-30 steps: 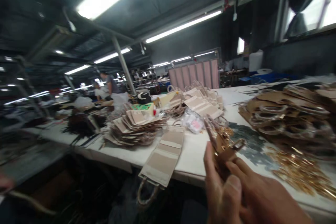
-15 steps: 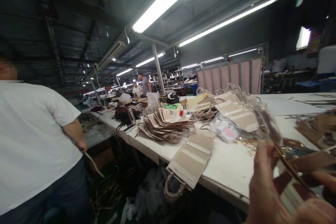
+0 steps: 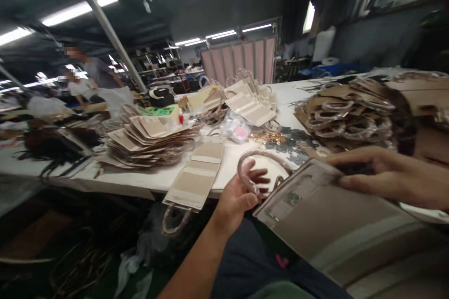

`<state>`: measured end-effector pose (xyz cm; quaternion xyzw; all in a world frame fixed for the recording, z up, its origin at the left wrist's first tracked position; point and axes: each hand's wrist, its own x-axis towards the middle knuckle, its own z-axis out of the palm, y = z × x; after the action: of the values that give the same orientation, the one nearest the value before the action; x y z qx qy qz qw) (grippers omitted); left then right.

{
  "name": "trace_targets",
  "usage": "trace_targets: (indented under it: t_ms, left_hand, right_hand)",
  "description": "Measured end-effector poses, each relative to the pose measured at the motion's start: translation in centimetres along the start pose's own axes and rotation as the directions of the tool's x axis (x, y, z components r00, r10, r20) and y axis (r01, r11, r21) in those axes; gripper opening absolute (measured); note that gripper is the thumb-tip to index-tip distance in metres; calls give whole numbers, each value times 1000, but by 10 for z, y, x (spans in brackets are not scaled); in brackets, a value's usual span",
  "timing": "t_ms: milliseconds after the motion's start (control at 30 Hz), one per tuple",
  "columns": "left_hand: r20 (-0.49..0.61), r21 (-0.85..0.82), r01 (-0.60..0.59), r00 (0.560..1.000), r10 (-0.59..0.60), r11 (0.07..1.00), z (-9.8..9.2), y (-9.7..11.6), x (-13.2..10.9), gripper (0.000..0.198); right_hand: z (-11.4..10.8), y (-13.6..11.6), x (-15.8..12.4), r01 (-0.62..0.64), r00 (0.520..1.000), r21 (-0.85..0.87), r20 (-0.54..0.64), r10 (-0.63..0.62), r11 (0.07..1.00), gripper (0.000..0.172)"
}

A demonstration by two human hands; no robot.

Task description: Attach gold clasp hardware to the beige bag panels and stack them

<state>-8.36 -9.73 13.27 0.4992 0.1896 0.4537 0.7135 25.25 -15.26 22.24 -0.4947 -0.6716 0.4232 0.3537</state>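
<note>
A beige bag panel [image 3: 336,224] with a pale stripe lies tilted in front of me, over my lap. Its plastic-wrapped loop handle [image 3: 242,166] sticks up at the far left corner. My left hand [image 3: 242,196] holds the base of that handle near the thumb, its fingers loosely spread inside the loop. Along the top edge, my right hand [image 3: 379,173] grips the panel, thumb on the near face and the other fingers partly hidden. Small metal fittings show near the panel's corner. Beyond my left hand, another panel with a handle [image 3: 198,173] overhangs the table edge.
On the white table [image 3: 231,149] are a stack of panels [image 3: 147,142], a plastic bag [image 3: 236,126] and gold-coloured hardware [image 3: 268,138]. Brown pieces with wrapped handles [image 3: 351,112] are heaped at right. Co-workers [image 3: 98,72] are at far left. Cords and plastic lie under the table.
My view has swung right, and the nearby person in white is out of sight. The held panel is now spread broadly before me, with my left hand at its handle and my right at its edge.
</note>
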Motion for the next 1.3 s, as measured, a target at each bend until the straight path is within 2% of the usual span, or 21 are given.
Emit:
trace_targets:
  t_ms: [67,133,233,300,367,467,667,767,1000,1067,1133,1167,1200,1267,1300]
  left_hand:
    - [143,-130,229,967,-211,965,-6,-37,-13,88]
    - [175,-146,367,924,-341,919,-8,-76,-29,81]
    - [85,-107,471,882,-464,876,-10,-123,-43,71]
    - [-19,-103,494,867,-499,863,-13,-143,-43,64]
    - [-126,-139,482,858,-498,865,-16,-153,-37,62]
    - [-244,-200,464,829,-503,863,-21,-160,-25,61]
    - [-377,-257,447,770,-515,857,-22,-176,-9,53]
    - [-417,-289,421,753,-509,860,-14,-181,-2,51]
    - [-521,-341,427,656,-547,837,7,-178,4,50]
    - [-535,-354,431,635,-558,830,9,-177,5,50]
    - [-545,-369,432,616,-568,823,10,-175,6,51]
    - [-551,-377,430,608,-572,820,11,-175,7,52]
    - [-556,-385,428,600,-575,818,12,-175,7,53]
    - [-566,-400,423,584,-582,813,14,-174,9,52]
    - [-571,-408,421,575,-586,810,15,-174,10,51]
  right_hand:
    - [12,13,9,-166,958,0,237,161,986,47]
    - [25,33,19,-227,899,-5,382,212,974,49]
    - [37,64,36,-261,857,-16,456,239,965,44]
    - [40,83,51,-324,828,-10,481,289,946,41]
    - [41,100,69,-374,803,-9,496,329,927,39]
    - [43,123,102,-378,793,-47,499,350,924,38]
    - [41,157,144,-365,762,-120,530,371,923,39]
    - [35,166,152,-321,786,-183,496,370,929,37]
    - [35,187,157,-268,859,-353,335,388,896,37]
    - [34,184,151,-252,918,-383,198,345,889,37]
    - [32,172,139,-218,975,-372,-47,216,902,33]
    - [32,163,131,-196,972,-348,-193,134,917,33]
    - [34,153,122,-159,941,-306,-336,50,939,35]
    - [43,133,104,-39,817,-154,-574,-57,987,42]
    - [51,125,97,63,757,-38,-649,-72,997,45]
